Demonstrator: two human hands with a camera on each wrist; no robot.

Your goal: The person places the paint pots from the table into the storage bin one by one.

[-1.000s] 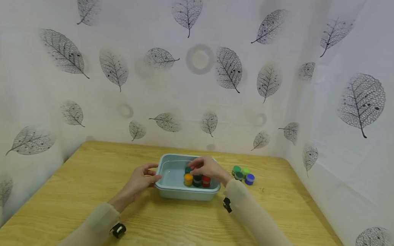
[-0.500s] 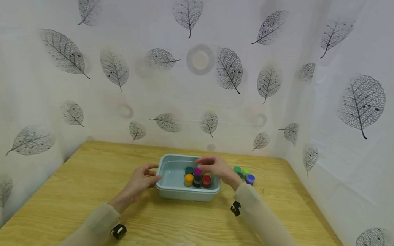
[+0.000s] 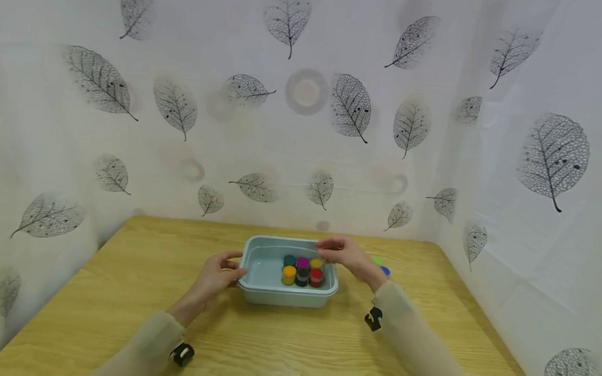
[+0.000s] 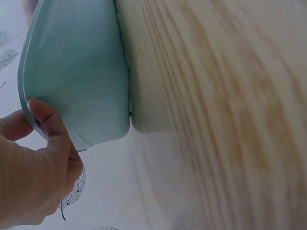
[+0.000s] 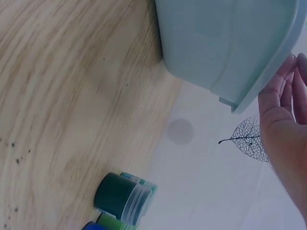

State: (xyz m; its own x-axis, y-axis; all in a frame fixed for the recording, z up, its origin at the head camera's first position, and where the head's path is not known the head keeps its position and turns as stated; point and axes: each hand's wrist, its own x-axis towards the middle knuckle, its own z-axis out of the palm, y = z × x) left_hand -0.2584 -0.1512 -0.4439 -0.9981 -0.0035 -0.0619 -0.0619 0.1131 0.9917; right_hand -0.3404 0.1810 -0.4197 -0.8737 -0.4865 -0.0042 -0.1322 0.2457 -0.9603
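A pale blue-green plastic basin (image 3: 264,296) stands on the table. My left hand (image 3: 218,275) pinches its left rim, with the thumb (image 4: 48,117) on the outer side in the left wrist view. Small paint pots stand in two rows in the right half of the basin. Teal (image 3: 289,260), purple (image 3: 303,263) and yellow (image 3: 316,263) make the back row; orange (image 3: 288,275), black (image 3: 302,277) and red (image 3: 316,277) the front. My right hand (image 3: 348,256) is over the basin's back right corner, its fingers loosely bent and no pot showing between them.
More paint pots stand on the wooden table (image 3: 279,344) right of the basin, partly behind my right hand: lime green (image 3: 377,261), blue (image 3: 386,271) and dark green (image 5: 115,196). A white leaf-print curtain (image 3: 304,141) encloses the back and sides.
My right hand has let go of the purple pot in the back row and drawn right toward the basin's rim, uncovering the yellow pot. The left hand stays at the left rim.
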